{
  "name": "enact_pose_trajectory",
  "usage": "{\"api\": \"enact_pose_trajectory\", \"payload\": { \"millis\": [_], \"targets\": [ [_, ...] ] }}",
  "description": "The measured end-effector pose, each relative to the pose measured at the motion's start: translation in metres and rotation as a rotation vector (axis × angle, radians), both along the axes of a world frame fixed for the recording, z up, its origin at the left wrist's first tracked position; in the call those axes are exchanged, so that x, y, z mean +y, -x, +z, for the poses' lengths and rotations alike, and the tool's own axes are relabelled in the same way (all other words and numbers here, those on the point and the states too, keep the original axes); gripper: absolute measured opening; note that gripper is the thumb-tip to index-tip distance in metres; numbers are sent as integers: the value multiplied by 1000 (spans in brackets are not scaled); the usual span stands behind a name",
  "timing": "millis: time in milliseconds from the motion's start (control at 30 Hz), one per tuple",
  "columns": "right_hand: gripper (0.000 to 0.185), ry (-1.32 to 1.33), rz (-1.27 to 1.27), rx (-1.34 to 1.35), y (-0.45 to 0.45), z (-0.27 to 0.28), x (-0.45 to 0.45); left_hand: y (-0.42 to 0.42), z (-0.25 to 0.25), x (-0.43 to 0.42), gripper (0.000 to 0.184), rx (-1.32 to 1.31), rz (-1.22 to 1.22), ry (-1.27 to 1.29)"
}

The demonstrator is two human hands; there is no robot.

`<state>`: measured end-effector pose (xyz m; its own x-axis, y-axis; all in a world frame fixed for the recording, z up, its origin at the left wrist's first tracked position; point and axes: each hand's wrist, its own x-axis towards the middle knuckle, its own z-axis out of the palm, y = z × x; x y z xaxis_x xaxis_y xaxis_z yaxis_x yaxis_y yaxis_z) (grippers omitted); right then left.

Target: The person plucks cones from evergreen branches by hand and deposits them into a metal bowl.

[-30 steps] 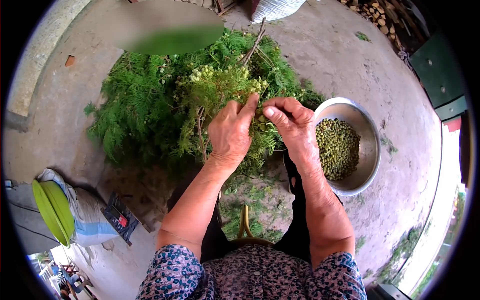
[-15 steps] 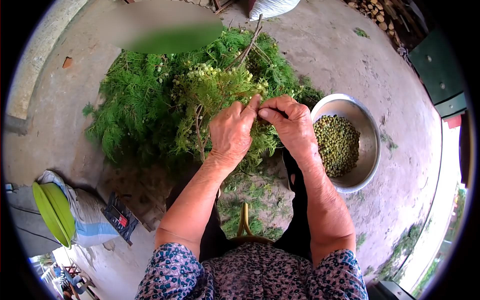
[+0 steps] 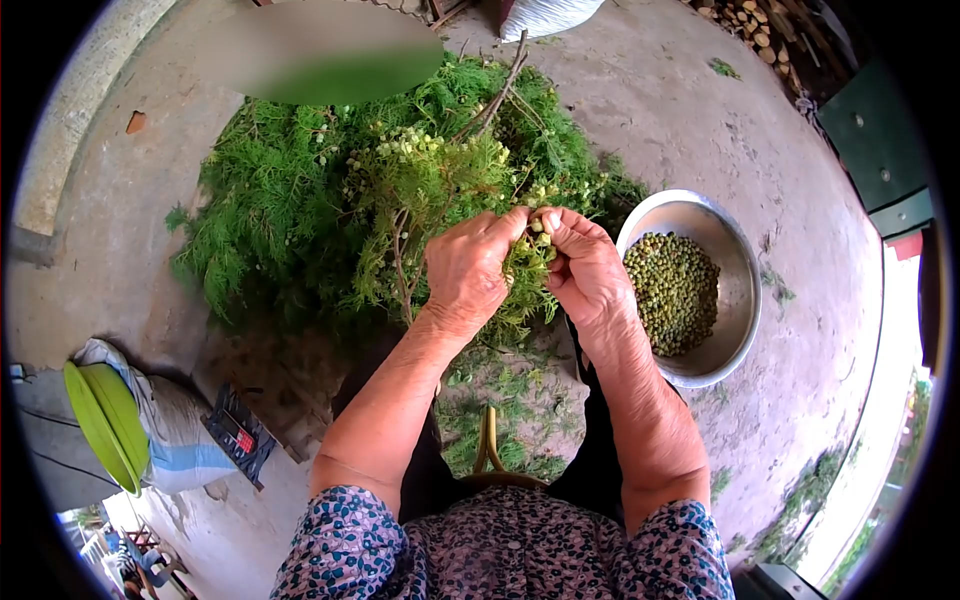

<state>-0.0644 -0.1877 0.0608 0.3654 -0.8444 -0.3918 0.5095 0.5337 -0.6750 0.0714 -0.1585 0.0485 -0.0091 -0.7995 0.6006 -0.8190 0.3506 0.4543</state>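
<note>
A green leafy branch (image 3: 430, 185) with pale green seed cones lies over a large heap of cut greenery (image 3: 265, 190) in front of me. My left hand (image 3: 468, 262) pinches a sprig of this branch between thumb and forefinger. Close on its right, my right hand (image 3: 590, 268) has its fingers closed around small pale green cones (image 3: 540, 236) on the same sprig. Just beyond my right wrist stands a round metal bowl (image 3: 742, 300), partly filled with small green cones (image 3: 672, 295).
At the left, a lime-green basin (image 3: 105, 425) leans by a white sack (image 3: 180, 440), with a dark crate-like object (image 3: 240, 437) beside it. Stacked firewood (image 3: 745, 28) and a green cabinet (image 3: 875, 140) are at the upper right. A bare stem (image 3: 500, 90) sticks up from the heap.
My right hand has turned and moved slightly down, its fingers now around a cone cluster that shows between the hands. My left hand has shifted slightly and keeps its pinch.
</note>
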Motion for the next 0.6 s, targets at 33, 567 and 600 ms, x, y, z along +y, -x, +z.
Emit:
{"api": "enact_pose_trajectory", "payload": {
  "millis": [33,567,600],
  "targets": [
    [10,0,-1,0,2,-2,-1,0,1,0,30,0,-1,0],
    [10,213,15,37,0,2,0,-6,0,-1,15,674,-195,-147],
    [10,218,10,53,-1,5,1,-7,0,0,13,717,-205,-222]
  ]
}}
